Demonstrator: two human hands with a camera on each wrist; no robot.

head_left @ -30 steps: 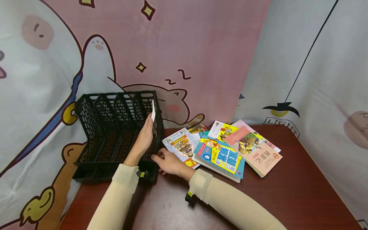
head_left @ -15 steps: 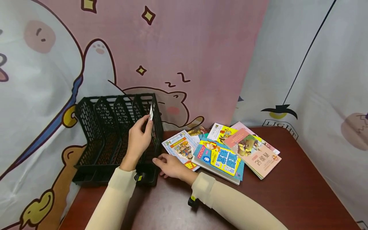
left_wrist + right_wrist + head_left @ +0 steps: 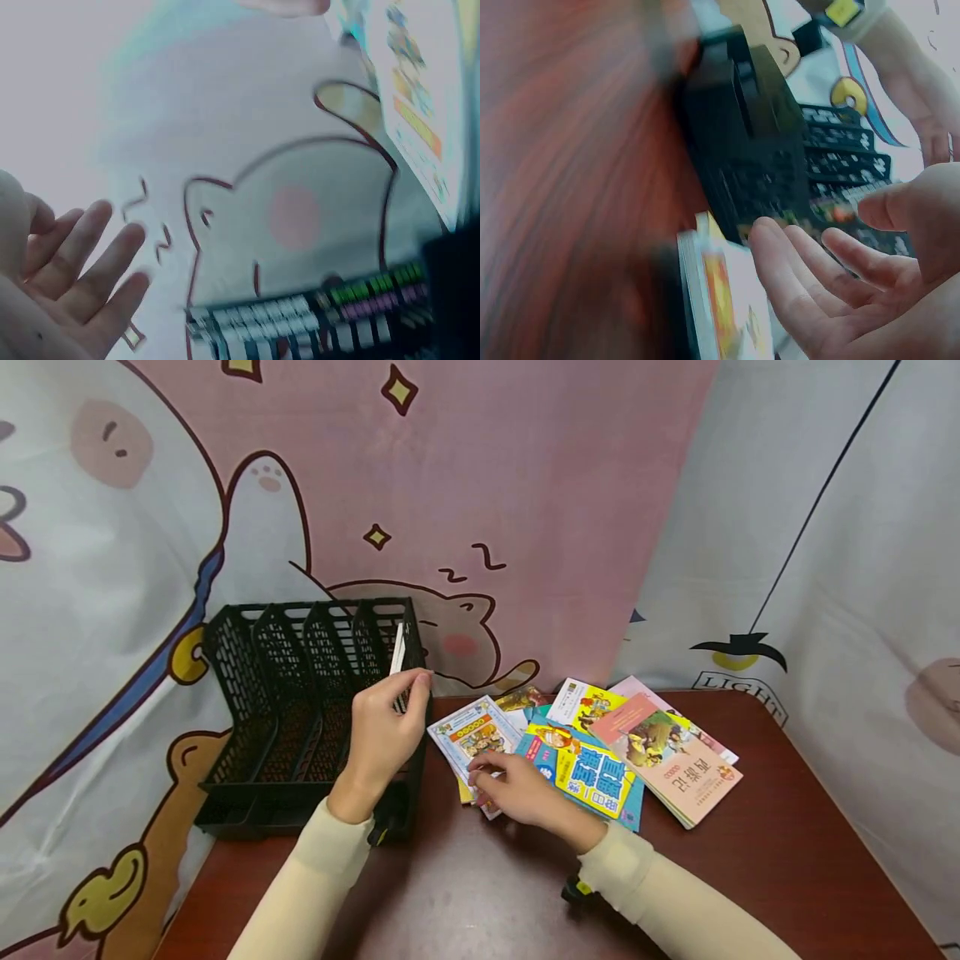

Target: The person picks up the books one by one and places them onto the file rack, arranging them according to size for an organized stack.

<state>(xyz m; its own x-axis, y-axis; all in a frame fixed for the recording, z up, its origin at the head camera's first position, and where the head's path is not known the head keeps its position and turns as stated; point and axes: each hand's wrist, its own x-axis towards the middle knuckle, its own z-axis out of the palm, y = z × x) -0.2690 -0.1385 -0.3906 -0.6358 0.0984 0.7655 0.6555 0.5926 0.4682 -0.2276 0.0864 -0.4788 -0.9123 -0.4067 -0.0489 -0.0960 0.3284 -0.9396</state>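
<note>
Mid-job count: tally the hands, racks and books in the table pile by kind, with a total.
Hands: 2, left hand and right hand
Racks: 1, black rack
Pile books: at least 5, salmon book, pale pink book, yellow-and-white book, blue book, blue-bordered book
Total: at least 8; overlap hides the exact book count

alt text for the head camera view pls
A person's left hand is at the right end of a black divided organizer, with a thin white-edged book in its rightmost compartment, while the right hand is over a loose pile of colorful books on a reddish-brown table. Behind hangs a cartoon backdrop.
</note>
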